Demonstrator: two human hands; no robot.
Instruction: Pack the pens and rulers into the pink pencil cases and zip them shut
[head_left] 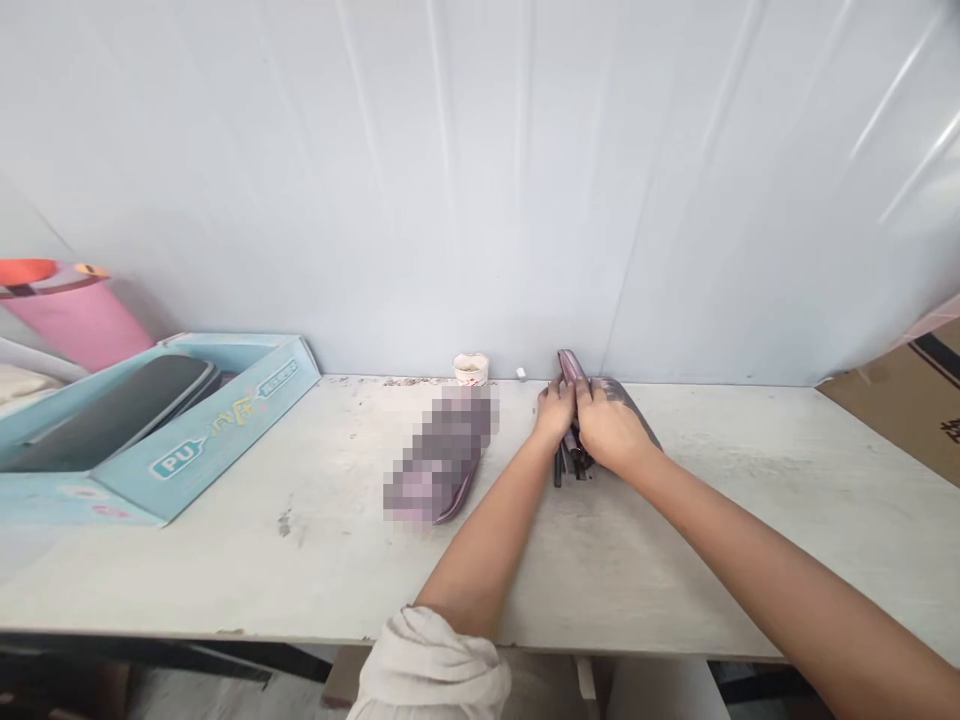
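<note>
Your right hand (611,425) grips a purple pouch (619,397), fingers curled over it; your left hand (555,412) closes on its near edge. Dark sticks (568,462) poke out below, on the counter (675,560) near the back. Blurred pouch (441,455) just left, small cup (471,370) behind, blue box (172,430) far left.

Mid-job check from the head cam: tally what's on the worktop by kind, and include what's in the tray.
Mauve pouches: 2
Dark rod bundle: 1
Paper cup: 1
Light-blue cardboard tray: 1
Dark flat case in the tray: 1
Small white bit: 1
Total: 7
</note>
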